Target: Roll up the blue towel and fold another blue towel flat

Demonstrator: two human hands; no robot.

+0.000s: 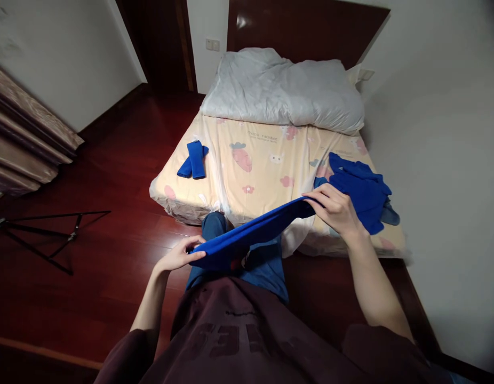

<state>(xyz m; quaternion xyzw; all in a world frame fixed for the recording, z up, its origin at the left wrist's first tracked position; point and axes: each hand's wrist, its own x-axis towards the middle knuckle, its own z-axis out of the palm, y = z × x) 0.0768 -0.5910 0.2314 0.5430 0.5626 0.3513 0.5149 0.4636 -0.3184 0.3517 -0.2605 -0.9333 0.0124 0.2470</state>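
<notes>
A long blue piece of fabric (251,229), folded lengthwise, is stretched on a slant above my thighs. My left hand (178,257) pinches its lower left end between thumb and fingers. At the upper right end, my right hand (333,208) grips it the same way, close to the bed's front edge. Two folded blue cloth bundles (196,160) lie crossed on the left side of the bed. Crumpled blue clothing (361,189) is heaped on the right side, beyond my right hand, with a greyish-blue cloth (390,214) partly showing under it.
The bed (267,152) has a yellow patterned sheet, with a pale duvet (279,88) bunched near the dark headboard (299,26). Black tripod legs (50,234) spread over the red floor at left. A curtain (26,133) hangs at far left; a wall (443,160) borders the right.
</notes>
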